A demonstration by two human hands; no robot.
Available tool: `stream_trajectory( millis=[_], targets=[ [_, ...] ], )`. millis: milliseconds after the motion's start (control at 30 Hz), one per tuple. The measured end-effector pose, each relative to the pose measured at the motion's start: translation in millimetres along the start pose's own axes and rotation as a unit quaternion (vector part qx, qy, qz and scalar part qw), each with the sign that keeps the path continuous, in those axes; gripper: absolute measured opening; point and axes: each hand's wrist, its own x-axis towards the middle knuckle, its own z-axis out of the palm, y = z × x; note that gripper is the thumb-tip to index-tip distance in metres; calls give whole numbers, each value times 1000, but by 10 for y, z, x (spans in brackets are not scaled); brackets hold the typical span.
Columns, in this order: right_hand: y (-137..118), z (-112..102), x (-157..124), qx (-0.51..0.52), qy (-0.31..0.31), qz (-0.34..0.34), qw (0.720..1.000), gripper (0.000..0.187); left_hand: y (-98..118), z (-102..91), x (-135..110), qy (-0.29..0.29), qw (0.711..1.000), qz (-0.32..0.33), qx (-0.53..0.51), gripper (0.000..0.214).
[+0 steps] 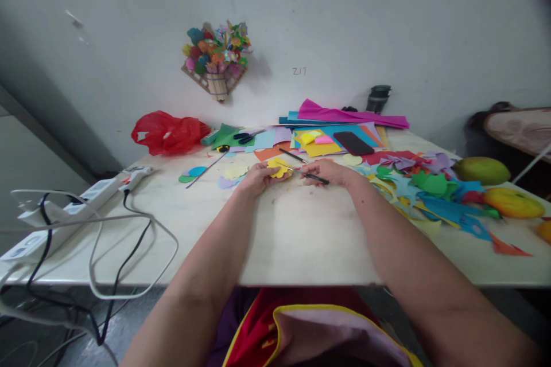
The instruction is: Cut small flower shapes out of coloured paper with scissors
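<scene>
Below the near edge of the desk (301,241), a red cloth (252,332) with a yellow edge showed by the person's lap. Next came a bare bit of desk, which likely gave both arms room. Off to the left sat a power strip (97,189), maybe put at the side so its cords (175,241) would not get in the way.

Past the bare bit, the left hand (258,179) pinched a yellow flower (274,164), right in front of the person. The right hand (322,171) gripped a black tool (317,178) whose thin metal end reached over the flower. The left hand's pinch probably stopped the flower slipping under the tool.

To the right, scraps (433,182) lay in a heap beside some fruit (514,202), perhaps pushed there to leave the middle free. On the left lay paper circles (197,171), easy to reach. Farther back were scissors (245,138) and a phone (353,143) on flat sheets (322,149). A red bag (170,133) and a cup (379,98) stood by the wall (344,23). Up on it hung a bunch of bright flowers (217,49), where nothing could squash them.
</scene>
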Motion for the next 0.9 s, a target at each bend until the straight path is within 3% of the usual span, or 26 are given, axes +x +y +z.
stream_trajectory(
  millis=[500,733,900],
  targets=[
    [-5,11,-1,24,21,-16,999,27,-1,-3,6,-2,1000,-1,-6,10],
    [21,30,12,27,19,-7,999,26,-10,-32,24,-3,1000,0,5,18],
    [57,30,30,58,47,-31,997,22,-1,-18,10,7,1000,3,7,18]
  ],
)
